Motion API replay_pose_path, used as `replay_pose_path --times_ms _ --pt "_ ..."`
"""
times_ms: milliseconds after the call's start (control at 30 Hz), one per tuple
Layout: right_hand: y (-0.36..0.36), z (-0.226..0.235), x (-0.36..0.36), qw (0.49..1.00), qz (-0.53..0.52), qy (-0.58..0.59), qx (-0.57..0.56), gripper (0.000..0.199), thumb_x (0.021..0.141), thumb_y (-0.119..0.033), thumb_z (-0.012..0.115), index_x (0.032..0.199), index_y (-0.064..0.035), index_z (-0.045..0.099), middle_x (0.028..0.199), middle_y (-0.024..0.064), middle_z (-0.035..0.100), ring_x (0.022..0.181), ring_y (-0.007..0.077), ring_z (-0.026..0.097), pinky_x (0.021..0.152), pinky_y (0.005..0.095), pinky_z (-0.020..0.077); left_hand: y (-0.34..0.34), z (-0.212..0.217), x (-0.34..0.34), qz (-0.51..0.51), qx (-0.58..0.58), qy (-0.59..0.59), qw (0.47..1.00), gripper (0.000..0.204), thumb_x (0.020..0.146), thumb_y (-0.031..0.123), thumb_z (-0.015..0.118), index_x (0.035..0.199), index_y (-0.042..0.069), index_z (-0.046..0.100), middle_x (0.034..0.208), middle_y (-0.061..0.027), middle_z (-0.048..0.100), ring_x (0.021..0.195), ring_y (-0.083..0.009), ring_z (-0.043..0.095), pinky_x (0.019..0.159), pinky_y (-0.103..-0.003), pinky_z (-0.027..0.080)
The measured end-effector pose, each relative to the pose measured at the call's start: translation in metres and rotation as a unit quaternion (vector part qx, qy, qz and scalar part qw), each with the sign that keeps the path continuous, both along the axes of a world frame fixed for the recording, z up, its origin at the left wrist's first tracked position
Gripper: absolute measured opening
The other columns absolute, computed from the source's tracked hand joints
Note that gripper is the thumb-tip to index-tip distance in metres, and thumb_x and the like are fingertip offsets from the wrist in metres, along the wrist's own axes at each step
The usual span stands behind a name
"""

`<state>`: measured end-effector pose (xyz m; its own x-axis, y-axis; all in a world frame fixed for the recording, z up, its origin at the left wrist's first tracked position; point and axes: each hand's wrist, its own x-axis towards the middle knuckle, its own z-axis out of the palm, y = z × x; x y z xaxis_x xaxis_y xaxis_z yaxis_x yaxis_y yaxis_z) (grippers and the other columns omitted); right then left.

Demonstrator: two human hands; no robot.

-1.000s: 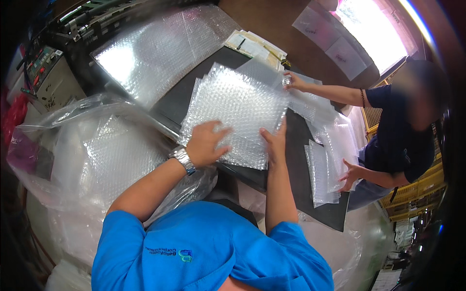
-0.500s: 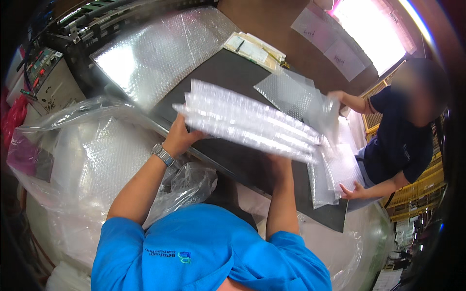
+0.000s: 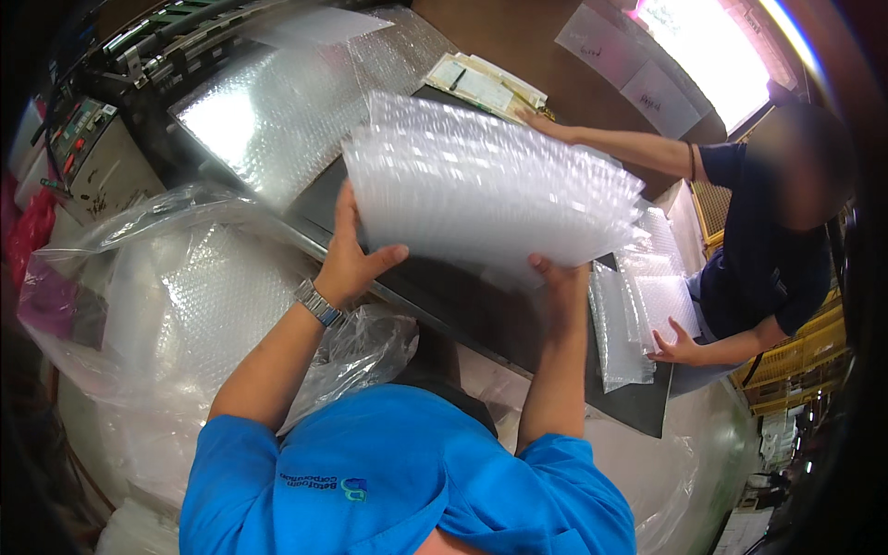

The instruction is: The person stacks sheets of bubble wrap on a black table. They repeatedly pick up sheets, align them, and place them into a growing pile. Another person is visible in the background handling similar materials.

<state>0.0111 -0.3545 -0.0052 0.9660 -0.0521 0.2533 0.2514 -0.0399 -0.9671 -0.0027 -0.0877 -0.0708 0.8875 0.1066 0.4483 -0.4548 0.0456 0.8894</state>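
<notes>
A thick stack of clear bubble-wrap sheets is held up over the dark table, tilted so that its broad face shows. At its left edge my left hand grips it, the fingers mostly behind the sheets and the thumb in front. My right hand closes on the lower right edge, thumb on the near side and the other fingers hidden. The layered edges fan out slightly at the far right. A metal watch is on my left wrist.
Across the table a co-worker rests one hand near smaller bubble-wrap pieces and stretches the other behind my stack. Papers with a pen lie at the far edge. Left are a large bubble-wrap sheet, a big plastic bag and a control box.
The stack has tipped up from nearly edge-on to show its face. The co-worker's far hand has left the sheets and reached toward the papers. A translucent sheet now shows at the top left.
</notes>
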Motion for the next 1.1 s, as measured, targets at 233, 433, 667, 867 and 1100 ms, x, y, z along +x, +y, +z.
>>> replay_pose_path --times_ms 233,433,667,867,1100 --pt "-0.006 0.097 -0.014 0.811 -0.024 -0.249 -0.528 0.035 0.058 -0.007 0.068 0.091 -0.0094 0.059 0.085 0.0082 0.058 0.084 0.0277 0.055 0.077 0.0369 0.0417 0.000 0.048 -0.011 0.198 0.354 -0.198 0.892 0.114 0.056 0.045 0.078 0.137 0.003 0.010 0.137 -0.0216 0.024 0.128 -0.0338 0.021 0.103 -0.041 0.020" --pt "0.028 0.115 -0.007 0.765 -0.008 -0.340 -0.546 0.046 0.059 -0.019 0.074 0.100 -0.0109 0.056 0.096 0.0074 0.057 0.097 0.0277 0.051 0.087 0.0366 0.0376 -0.009 0.039 -0.012 0.046 0.089 -0.056 0.993 0.059 0.067 0.019 0.074 0.116 0.004 0.044 0.105 -0.0105 0.056 0.097 -0.0196 0.054 0.086 -0.032 0.041" --pt "-0.023 0.014 0.057 0.986 -0.001 -0.164 0.033 0.100 0.055 -0.034 0.080 0.134 -0.0057 0.025 0.131 0.0141 0.035 0.125 0.0263 0.030 0.105 0.0362 0.0192 0.005 0.020 0.001 -0.016 -0.025 -0.006 1.000 0.058 0.074 0.017 0.071 0.119 0.004 0.037 0.109 -0.0090 0.053 0.099 -0.0166 0.051 0.084 -0.030 0.043" --pt "0.019 -0.061 0.064 0.975 0.187 -0.023 0.115 0.089 0.059 -0.023 0.080 0.130 -0.0006 0.030 0.123 0.0098 0.043 0.115 0.0238 0.041 0.098 0.0343 0.0297 -0.006 -0.008 0.002 0.012 0.010 0.043 0.999 0.062 0.071 0.024 0.073 0.119 0.005 0.039 0.107 -0.0083 0.053 0.099 -0.0161 0.050 0.084 -0.031 0.042" --pt "0.009 -0.064 0.081 0.973 0.188 -0.018 0.131 0.069 0.065 -0.020 0.076 0.122 -0.0027 0.041 0.116 0.0070 0.049 0.109 0.0206 0.045 0.093 0.0320 0.0334 0.002 -0.001 0.010 -0.020 0.016 0.066 0.997 0.057 0.071 0.021 0.073 0.115 0.004 0.042 0.105 -0.0089 0.055 0.096 -0.0160 0.052 0.083 -0.031 0.042"
